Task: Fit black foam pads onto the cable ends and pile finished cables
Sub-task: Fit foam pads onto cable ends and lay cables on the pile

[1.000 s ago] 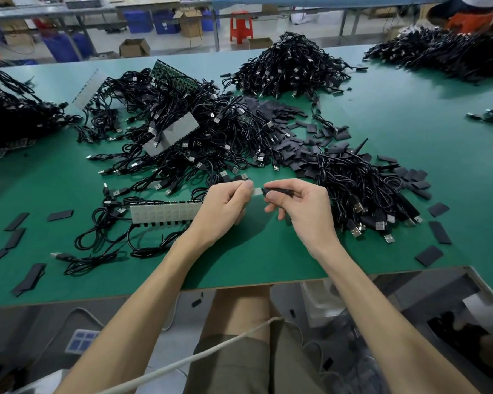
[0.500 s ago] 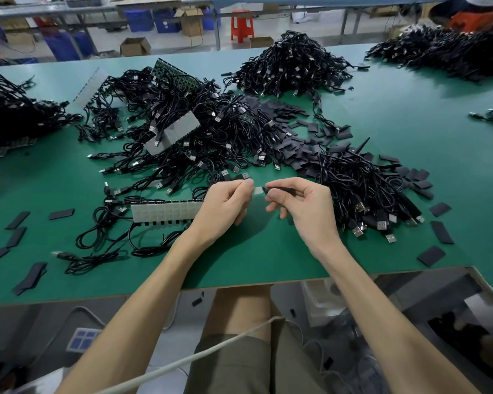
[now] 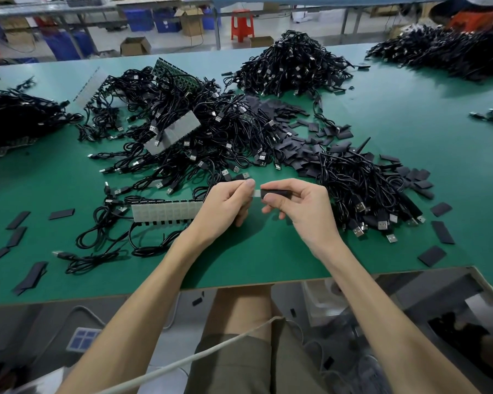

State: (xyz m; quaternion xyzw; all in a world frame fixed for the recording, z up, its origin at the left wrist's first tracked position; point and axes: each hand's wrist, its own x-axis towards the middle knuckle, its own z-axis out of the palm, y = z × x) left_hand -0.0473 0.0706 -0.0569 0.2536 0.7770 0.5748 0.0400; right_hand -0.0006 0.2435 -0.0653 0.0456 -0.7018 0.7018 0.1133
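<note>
The right hand (image 3: 302,214) pinches a small flat black foam pad (image 3: 278,193) between thumb and forefinger. The left hand (image 3: 225,207), fingers curled, pinches a pale flat cable end (image 3: 257,193), and the two parts meet in the gap between the hands. The pad looks light, soft and easily skewed, so hold its rear half gently and leave the leading edge free, while the stiffer cable end wants a firm grip close behind its tip.

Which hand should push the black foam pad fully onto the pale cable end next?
Right, probably. The right hand pinches the black foam pad, lined up with the pale cable end, which the left hand pinches; part of that end shows bare between them.
</note>
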